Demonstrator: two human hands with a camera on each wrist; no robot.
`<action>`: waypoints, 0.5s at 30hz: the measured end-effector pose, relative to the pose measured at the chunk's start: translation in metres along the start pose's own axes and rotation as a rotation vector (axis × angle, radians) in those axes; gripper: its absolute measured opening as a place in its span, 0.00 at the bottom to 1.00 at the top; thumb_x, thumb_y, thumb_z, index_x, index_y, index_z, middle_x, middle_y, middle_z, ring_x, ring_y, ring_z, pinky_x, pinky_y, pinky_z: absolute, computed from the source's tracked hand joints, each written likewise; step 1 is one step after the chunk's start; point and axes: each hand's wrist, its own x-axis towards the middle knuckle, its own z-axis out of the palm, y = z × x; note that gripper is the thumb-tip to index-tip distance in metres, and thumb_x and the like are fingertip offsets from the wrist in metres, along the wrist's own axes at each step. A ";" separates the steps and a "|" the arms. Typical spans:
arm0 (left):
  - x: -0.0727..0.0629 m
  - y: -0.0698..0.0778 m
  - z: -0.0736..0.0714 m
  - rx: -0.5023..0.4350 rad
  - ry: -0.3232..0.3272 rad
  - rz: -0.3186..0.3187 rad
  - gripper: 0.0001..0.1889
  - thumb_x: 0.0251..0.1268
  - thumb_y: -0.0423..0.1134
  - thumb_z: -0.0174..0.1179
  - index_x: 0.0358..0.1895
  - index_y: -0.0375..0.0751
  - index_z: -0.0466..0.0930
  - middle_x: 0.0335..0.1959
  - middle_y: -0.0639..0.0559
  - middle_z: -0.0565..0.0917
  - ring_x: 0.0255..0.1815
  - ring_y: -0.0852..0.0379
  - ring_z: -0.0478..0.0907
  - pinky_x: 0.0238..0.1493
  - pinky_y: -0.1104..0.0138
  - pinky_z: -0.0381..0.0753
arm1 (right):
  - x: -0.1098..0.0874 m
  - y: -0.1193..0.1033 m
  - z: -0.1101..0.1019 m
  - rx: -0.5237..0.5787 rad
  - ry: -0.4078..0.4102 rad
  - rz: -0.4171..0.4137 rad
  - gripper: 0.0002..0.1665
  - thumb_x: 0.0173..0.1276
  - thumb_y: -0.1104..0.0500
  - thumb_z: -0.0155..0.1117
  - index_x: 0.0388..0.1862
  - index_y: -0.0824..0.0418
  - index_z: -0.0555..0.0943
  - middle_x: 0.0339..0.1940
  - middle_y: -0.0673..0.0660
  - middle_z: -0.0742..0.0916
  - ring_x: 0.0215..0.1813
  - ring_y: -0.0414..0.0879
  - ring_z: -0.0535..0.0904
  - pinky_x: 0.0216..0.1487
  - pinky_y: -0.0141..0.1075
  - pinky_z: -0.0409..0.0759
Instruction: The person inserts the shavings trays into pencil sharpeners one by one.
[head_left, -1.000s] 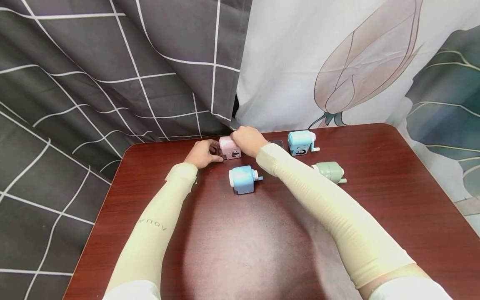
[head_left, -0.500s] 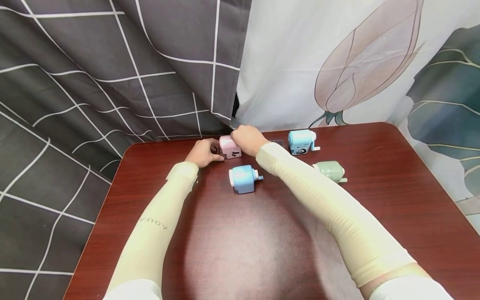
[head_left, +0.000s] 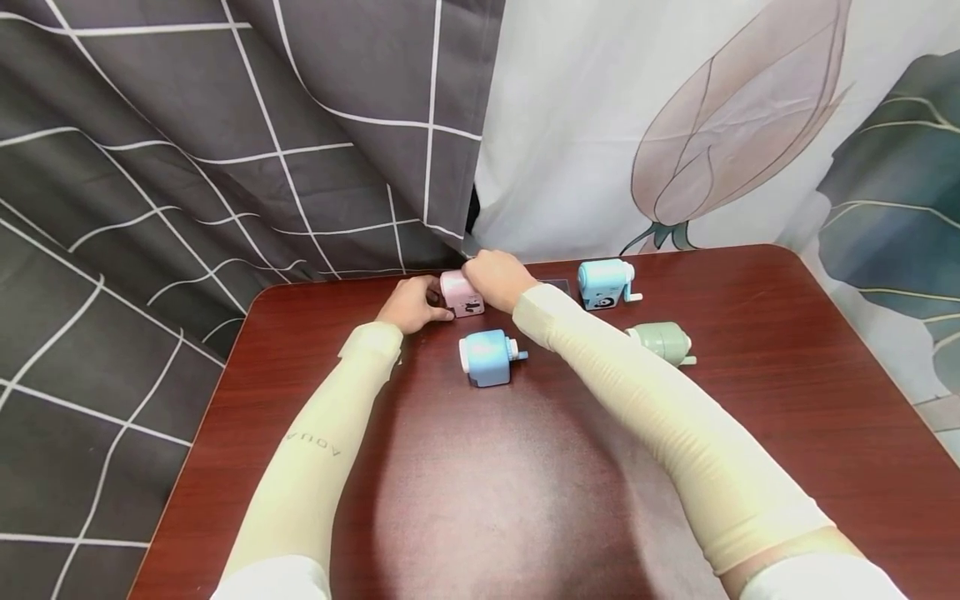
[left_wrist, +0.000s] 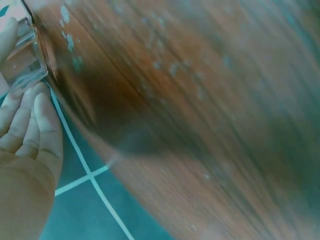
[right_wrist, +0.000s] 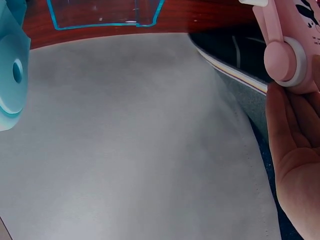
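Observation:
At the table's far edge in the head view stands a pink hand-crank pencil sharpener (head_left: 462, 294) with a panda print. My right hand (head_left: 498, 279) holds it from the right; its crank (right_wrist: 280, 61) shows in the right wrist view. On the other side my left hand (head_left: 411, 305) pinches a clear drawer (left_wrist: 26, 60) between thumb and fingers, against the sharpener's left end. How far the drawer sits inside is hidden by the hand. A blue sharpener (head_left: 486, 358) stands nearer to me, in front of both hands.
A light blue sharpener (head_left: 601, 284) stands at the back right, with a green one (head_left: 662, 342) nearer, partly behind my right sleeve. A clear, flat-sided container (right_wrist: 100, 12) lies by the far edge, between the pink and light blue sharpeners. Curtains hang behind the table (head_left: 810, 367).
My left hand has shifted slightly right, closer to the pink sharpener, and less of the clear drawer shows between them. My right hand stays in place on the sharpener.

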 end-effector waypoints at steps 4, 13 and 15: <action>0.001 0.001 0.001 0.005 0.000 -0.004 0.26 0.53 0.40 0.77 0.54 0.34 0.81 0.43 0.42 0.86 0.46 0.48 0.83 0.52 0.58 0.79 | -0.001 -0.001 -0.001 0.003 -0.007 -0.004 0.08 0.72 0.70 0.59 0.38 0.64 0.86 0.35 0.63 0.88 0.42 0.60 0.85 0.47 0.50 0.83; 0.004 0.004 0.002 0.021 0.007 -0.008 0.26 0.53 0.42 0.78 0.53 0.34 0.81 0.42 0.43 0.87 0.44 0.49 0.83 0.50 0.59 0.79 | -0.001 0.000 -0.002 -0.024 -0.020 0.003 0.08 0.72 0.69 0.59 0.40 0.65 0.86 0.36 0.64 0.88 0.43 0.60 0.85 0.48 0.50 0.83; 0.004 0.004 0.003 0.023 0.006 -0.009 0.26 0.53 0.42 0.78 0.53 0.33 0.81 0.42 0.43 0.87 0.44 0.49 0.83 0.50 0.59 0.79 | -0.001 0.000 -0.002 -0.020 -0.023 0.005 0.08 0.72 0.69 0.59 0.40 0.65 0.86 0.37 0.64 0.88 0.43 0.60 0.85 0.48 0.50 0.83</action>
